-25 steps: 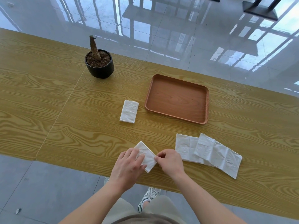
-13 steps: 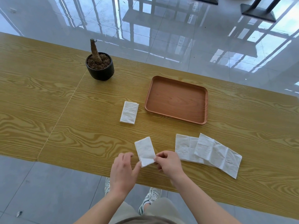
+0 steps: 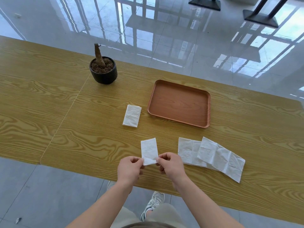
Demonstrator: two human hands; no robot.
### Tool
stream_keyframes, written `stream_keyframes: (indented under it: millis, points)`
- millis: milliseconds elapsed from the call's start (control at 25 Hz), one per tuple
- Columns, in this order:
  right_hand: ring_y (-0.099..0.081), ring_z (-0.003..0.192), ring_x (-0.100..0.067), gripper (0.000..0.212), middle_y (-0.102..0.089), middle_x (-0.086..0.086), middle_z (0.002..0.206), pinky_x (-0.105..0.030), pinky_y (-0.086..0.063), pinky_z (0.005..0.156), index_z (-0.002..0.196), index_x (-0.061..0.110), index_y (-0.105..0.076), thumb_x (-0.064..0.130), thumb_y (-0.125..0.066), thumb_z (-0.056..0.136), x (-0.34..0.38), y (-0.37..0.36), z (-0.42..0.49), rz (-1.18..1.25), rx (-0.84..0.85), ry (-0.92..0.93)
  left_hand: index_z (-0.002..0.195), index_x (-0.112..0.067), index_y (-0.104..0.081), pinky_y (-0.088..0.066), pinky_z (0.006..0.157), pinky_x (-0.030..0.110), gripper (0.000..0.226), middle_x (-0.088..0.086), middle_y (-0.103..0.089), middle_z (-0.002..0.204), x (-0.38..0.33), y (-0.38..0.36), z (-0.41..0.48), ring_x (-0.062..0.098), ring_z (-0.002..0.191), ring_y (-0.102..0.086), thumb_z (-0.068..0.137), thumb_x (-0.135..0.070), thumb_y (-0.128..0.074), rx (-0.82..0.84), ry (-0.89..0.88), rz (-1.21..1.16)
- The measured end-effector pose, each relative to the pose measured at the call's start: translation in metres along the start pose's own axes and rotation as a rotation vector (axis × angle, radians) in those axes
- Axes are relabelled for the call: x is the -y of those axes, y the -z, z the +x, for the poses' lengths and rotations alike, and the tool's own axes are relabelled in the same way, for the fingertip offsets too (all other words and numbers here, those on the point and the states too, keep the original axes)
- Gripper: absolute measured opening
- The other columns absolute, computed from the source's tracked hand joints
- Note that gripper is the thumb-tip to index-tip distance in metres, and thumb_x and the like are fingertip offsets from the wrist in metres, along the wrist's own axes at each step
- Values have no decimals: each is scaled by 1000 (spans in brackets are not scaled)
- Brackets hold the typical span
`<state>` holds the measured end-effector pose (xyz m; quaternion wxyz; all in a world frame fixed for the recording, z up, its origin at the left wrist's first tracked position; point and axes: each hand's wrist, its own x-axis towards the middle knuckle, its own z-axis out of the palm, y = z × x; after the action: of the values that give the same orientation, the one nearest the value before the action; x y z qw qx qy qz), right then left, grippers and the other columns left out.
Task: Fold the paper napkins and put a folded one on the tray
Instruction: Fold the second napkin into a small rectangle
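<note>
Left hand (image 3: 130,170) and right hand (image 3: 171,167) are both pinching a small folded napkin (image 3: 148,150) by its near corners, left hand on the left corner, right hand on the right, with thumbs and forefingers closing onto the paper. The napkin is extending away from the hands over the table (image 3: 65,112); cannot tell whether its far edge is touching the wood. A second folded napkin (image 3: 132,118) is lying flat farther out, ahead of the left hand. The tray (image 3: 179,103) is sitting beyond the right hand, just beside that second napkin, its bare floor showing. Two opened napkins (image 3: 220,158), overlapping, are lying just to the right of the right hand. A plant pot (image 3: 103,74) is standing well beyond the left hand, off to its left.
</note>
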<state>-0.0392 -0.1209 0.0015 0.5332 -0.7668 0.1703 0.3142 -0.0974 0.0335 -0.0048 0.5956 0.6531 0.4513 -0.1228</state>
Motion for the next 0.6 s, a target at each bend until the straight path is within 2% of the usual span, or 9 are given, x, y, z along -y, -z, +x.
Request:
stream_keyframes:
  millis: [120, 240, 360, 520, 600]
  points:
    - [-62, 57, -10, 6, -74, -3, 75, -31, -57, 59, 80, 17, -72, 18, -74, 85, 0, -2, 0, -72, -14, 43, 75, -13, -73, -51, 50, 28, 13, 2, -75, 66, -3, 1, -1, 18, 54, -70, 87, -17, -70, -2, -29, -3]
    - [-62, 64, -11, 8, -70, 5, 70, -37, -58, 70, 78, 22, -70, 26, -74, 85, 0, -5, 0, -264, -42, 139, 75, -13, -72, -51, 48, 28, 11, 2, -74, 65, -6, 3, -2, 19, 55, -71, 85, -14, -69, -16, -58, 2]
    - [-62, 66, -7, 9, -70, 10, 70, -29, -56, 69, 79, 26, -71, 31, -74, 85, 5, -8, 0, -354, -47, 197, 74, -16, -73, -52, 50, 30, 9, -1, -74, 64, -10, 10, -3, 18, 55, -72, 81, -12, -71, -36, -111, 52]
    - [-65, 72, -3, 10, -71, 12, 73, -23, -53, 68, 79, 27, -72, 35, -75, 85, 15, -15, 3, -412, -58, 248, 74, -23, -72, -60, 65, 36, 10, -3, -73, 65, -20, 21, 1, 15, 61, -71, 75, -13, -73, -66, -216, 180]
    - [-64, 74, -1, 10, -70, 14, 74, -19, -49, 66, 79, 28, -71, 36, -74, 84, 22, -20, 6, -441, -70, 269, 75, -25, -72, -60, 68, 37, 11, -5, -73, 68, -26, 27, 6, 13, 63, -70, 75, -15, -73, -82, -254, 224]
